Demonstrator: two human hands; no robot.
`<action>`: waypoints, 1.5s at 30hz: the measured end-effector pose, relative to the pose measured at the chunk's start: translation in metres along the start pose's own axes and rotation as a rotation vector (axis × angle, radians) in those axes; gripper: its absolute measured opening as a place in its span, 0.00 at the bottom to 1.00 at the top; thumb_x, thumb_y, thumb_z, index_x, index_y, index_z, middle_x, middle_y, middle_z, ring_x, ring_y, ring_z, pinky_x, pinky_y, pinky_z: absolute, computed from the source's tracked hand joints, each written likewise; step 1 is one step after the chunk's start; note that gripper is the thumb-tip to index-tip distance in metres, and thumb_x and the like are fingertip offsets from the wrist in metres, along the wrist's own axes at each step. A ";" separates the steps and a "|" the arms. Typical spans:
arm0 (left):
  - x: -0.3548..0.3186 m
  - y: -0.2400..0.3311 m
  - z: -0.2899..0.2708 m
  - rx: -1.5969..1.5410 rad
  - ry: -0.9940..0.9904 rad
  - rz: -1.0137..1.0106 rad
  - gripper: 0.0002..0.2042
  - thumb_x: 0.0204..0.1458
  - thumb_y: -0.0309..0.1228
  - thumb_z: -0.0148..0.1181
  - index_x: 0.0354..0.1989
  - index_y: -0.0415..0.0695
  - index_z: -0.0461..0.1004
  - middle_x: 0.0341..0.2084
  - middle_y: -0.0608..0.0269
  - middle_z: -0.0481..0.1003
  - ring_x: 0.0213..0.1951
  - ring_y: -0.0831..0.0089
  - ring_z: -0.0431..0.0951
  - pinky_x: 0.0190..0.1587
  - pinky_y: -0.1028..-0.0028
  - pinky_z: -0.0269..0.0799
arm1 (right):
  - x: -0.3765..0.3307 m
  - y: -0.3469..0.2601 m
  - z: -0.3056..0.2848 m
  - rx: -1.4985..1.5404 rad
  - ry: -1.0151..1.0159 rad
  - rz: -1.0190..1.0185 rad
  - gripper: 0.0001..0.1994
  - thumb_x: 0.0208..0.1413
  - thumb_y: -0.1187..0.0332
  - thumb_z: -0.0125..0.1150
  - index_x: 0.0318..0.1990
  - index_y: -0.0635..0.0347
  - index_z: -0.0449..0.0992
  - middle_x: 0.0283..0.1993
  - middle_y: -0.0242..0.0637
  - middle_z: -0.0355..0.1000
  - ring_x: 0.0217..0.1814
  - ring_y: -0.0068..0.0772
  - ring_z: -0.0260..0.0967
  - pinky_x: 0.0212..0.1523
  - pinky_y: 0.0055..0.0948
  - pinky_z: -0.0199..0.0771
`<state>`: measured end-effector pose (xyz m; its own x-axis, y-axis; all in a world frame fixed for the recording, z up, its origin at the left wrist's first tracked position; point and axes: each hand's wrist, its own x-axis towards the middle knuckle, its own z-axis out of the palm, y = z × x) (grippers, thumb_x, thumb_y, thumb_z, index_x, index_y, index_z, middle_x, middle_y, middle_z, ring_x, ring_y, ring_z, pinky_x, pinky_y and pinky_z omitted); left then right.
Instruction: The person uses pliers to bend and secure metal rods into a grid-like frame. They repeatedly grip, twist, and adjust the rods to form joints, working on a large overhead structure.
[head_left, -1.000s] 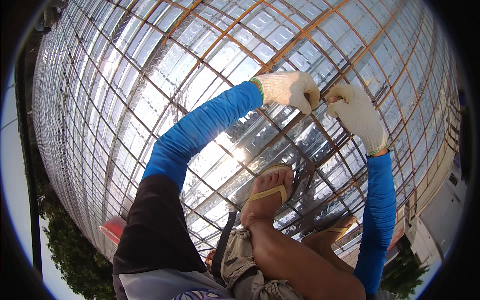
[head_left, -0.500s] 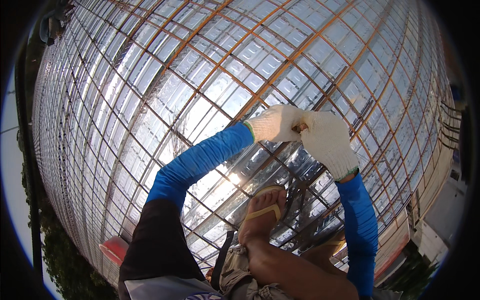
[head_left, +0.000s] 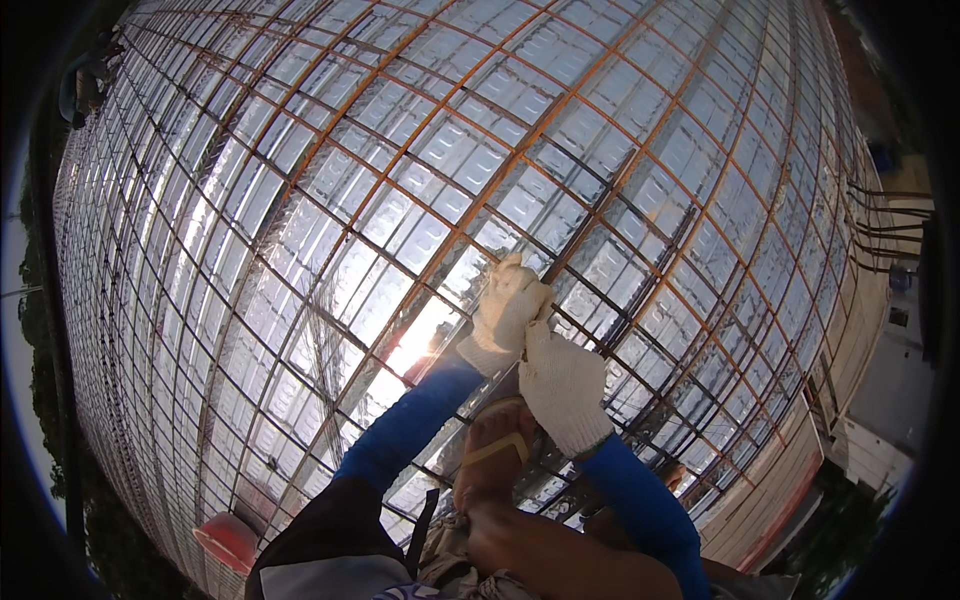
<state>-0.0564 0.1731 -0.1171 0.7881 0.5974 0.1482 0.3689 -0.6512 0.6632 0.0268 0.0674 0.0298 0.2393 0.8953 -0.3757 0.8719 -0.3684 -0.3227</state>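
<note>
Mesh [head_left: 596,213] was spread under both gloved hands and well past them to the left, right and ahead, with shiny decking [head_left: 545,205] showing through the gaps. Bit worth a look: a rusty bar [head_left: 462,232] was set just up and left of the left hand [head_left: 508,312], its long axis slanted from lower left to upper right. That slant was cut across by other bars running upper left to lower right, and whatever lay right beneath the hands was hidden. The left hand was stretched farther out, so the rusty bar was nearer to it than to the right hand [head_left: 565,388], which was tucked in just below and to the right, touching it by the look of things. The fingers of both were curled inward, but whether anything was pinched in them couldn't be told, tbh. A sandalled foot [head_left: 495,440] was planted just below the hands.
</note>
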 end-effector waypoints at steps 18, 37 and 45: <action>0.004 0.000 -0.079 -0.011 -0.202 0.216 0.30 0.49 0.21 0.58 0.66 0.45 0.71 0.59 0.47 0.76 0.66 0.44 0.74 0.74 0.52 0.68 | -0.009 0.029 0.011 0.216 0.285 -0.161 0.12 0.59 0.63 0.65 0.47 0.58 0.78 0.34 0.44 0.79 0.35 0.49 0.82 0.35 0.45 0.83; 0.094 0.050 -0.082 0.454 -0.749 0.085 0.14 0.54 0.39 0.69 0.46 0.48 0.88 0.39 0.54 0.87 0.39 0.58 0.89 0.43 0.59 0.87 | -0.027 0.051 0.149 0.816 0.182 -0.219 0.31 0.71 0.62 0.65 0.76 0.57 0.63 0.73 0.47 0.70 0.72 0.38 0.73 0.64 0.36 0.83; 0.085 0.017 -0.066 0.352 -0.576 0.361 0.13 0.55 0.38 0.67 0.44 0.44 0.85 0.32 0.52 0.86 0.32 0.55 0.89 0.32 0.59 0.86 | -0.034 0.050 0.173 2.605 -0.340 -0.179 0.28 0.74 0.63 0.59 0.77 0.55 0.63 0.76 0.43 0.67 0.77 0.38 0.68 0.73 0.38 0.76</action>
<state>-0.0159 0.2434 -0.0450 0.9863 0.0437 -0.1588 0.0989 -0.9281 0.3591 -0.0112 -0.0250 -0.1239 0.0192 0.9758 -0.2179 -0.9965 0.0009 -0.0838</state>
